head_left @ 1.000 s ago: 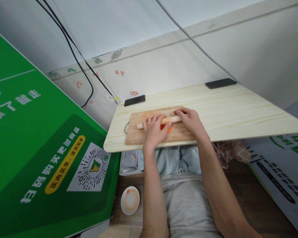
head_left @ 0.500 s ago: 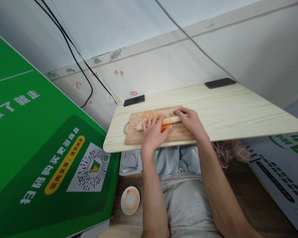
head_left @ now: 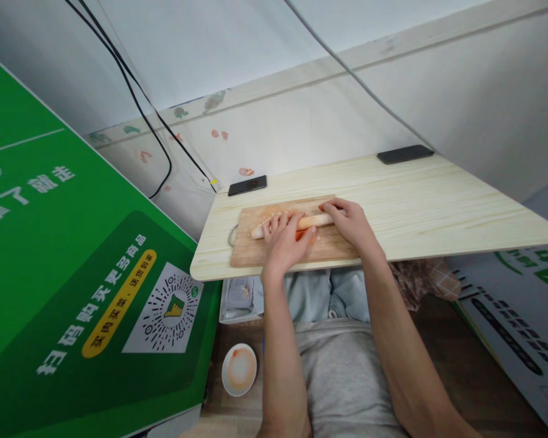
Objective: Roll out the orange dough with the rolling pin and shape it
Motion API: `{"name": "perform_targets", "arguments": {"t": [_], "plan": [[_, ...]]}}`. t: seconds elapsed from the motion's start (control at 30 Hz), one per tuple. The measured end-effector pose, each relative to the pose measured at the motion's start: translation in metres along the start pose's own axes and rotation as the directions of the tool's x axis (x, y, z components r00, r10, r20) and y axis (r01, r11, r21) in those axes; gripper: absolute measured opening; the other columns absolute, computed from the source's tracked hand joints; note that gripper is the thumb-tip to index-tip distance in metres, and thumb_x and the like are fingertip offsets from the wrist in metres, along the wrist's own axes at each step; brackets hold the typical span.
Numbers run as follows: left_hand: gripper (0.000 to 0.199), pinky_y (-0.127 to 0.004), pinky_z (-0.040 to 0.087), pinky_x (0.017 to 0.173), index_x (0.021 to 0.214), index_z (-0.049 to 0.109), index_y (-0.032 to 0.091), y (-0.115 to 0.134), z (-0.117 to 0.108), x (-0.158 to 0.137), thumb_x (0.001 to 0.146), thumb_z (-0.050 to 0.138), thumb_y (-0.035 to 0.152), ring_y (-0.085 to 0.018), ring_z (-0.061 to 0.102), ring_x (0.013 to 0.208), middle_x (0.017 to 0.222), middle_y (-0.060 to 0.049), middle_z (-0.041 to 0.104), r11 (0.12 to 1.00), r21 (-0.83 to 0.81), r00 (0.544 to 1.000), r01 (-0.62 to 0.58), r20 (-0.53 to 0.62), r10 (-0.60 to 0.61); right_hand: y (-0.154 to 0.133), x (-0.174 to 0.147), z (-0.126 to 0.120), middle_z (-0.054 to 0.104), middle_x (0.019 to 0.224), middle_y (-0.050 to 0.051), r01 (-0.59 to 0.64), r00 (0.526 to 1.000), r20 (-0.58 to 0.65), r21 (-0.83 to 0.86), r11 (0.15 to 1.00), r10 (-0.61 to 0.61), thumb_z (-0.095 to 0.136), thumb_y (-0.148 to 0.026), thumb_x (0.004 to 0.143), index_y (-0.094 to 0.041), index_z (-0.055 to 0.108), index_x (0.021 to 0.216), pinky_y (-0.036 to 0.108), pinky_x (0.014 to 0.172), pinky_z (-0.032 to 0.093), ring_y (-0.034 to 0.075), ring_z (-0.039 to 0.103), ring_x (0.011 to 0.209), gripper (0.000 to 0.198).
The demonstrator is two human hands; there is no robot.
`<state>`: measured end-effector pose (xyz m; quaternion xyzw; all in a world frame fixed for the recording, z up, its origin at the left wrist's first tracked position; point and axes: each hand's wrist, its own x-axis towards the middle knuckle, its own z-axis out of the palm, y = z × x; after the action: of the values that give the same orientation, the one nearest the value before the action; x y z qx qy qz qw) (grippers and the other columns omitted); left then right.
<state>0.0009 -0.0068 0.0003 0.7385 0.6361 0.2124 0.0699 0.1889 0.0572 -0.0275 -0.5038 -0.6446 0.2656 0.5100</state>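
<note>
A pale wooden rolling pin lies slantwise across a wooden cutting board, its middle stained orange. My left hand is curled over the pin near its left end, with the thumb on the near side. At the right end, my right hand has its fingers closed on the pin. A flat orange piece, too covered to name, shows under the pin beside my left thumb. Pale crumbs and orange smears are on the board's far side.
The board rests on a light wood-grain table against a wall. Two black phones lie along its back edge. Below left are a stained white bowl and a white container. A green printed panel stands at left.
Hardly anything differs. My left hand and thumb have shifted very slightly on the rolling pin; my right hand stays at its right end.
</note>
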Motion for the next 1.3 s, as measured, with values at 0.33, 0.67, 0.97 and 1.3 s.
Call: {"name": "perform_targets", "arguments": {"t": [0.33, 0.67, 0.97, 1.3], "plan": [[0.055, -0.053, 0.027, 0.138, 0.160, 0.059, 0.032, -0.004, -0.009, -0.005, 0.110, 0.058, 0.053, -0.030, 0.049, 0.157, 0.168, -0.005, 0.059, 0.999, -0.025, 0.996, -0.029, 0.089, 0.031, -0.004, -0.002, -0.002, 0.086, 0.100, 0.009, 0.005, 1.000, 0.008, -0.009, 1.000, -0.005, 0.061, -0.044, 0.094, -0.024, 0.080, 0.088, 0.044, 0.098, 0.055, 0.031, 0.076, 0.100, 0.028], [0.053, -0.049, 0.021, 0.141, 0.159, 0.060, 0.030, -0.005, -0.009, -0.007, 0.111, 0.057, 0.052, -0.027, 0.043, 0.164, 0.170, -0.007, 0.058, 0.999, -0.020, 0.997, -0.039, 0.068, 0.040, -0.004, -0.002, -0.002, 0.086, 0.101, 0.008, -0.010, 1.000, 0.009, -0.008, 1.000, 0.010, 0.062, -0.042, 0.096, -0.025, 0.081, 0.087, 0.045, 0.100, 0.056, 0.030, 0.076, 0.100, 0.027], [0.043, -0.049, 0.030, 0.134, 0.150, 0.067, 0.034, -0.002, 0.002, 0.004, 0.110, 0.060, 0.049, -0.029, 0.052, 0.149, 0.158, -0.004, 0.066, 1.000, 0.012, 1.000, -0.011, -0.009, 0.011, -0.001, 0.000, -0.001, 0.086, 0.101, 0.009, -0.002, 1.000, 0.012, 0.000, 1.000, 0.002, 0.062, -0.044, 0.096, -0.023, 0.082, 0.089, 0.044, 0.099, 0.055, 0.031, 0.076, 0.101, 0.030], [0.049, -0.050, 0.028, 0.135, 0.157, 0.061, 0.034, -0.001, -0.005, -0.005, 0.110, 0.059, 0.050, -0.029, 0.050, 0.155, 0.165, -0.004, 0.062, 1.000, 0.001, 0.999, -0.014, 0.046, 0.014, -0.005, -0.002, -0.002, 0.086, 0.102, 0.008, -0.007, 1.000, 0.014, -0.003, 1.000, 0.007, 0.063, -0.042, 0.096, -0.025, 0.081, 0.087, 0.045, 0.100, 0.056, 0.030, 0.076, 0.100, 0.026]]}}
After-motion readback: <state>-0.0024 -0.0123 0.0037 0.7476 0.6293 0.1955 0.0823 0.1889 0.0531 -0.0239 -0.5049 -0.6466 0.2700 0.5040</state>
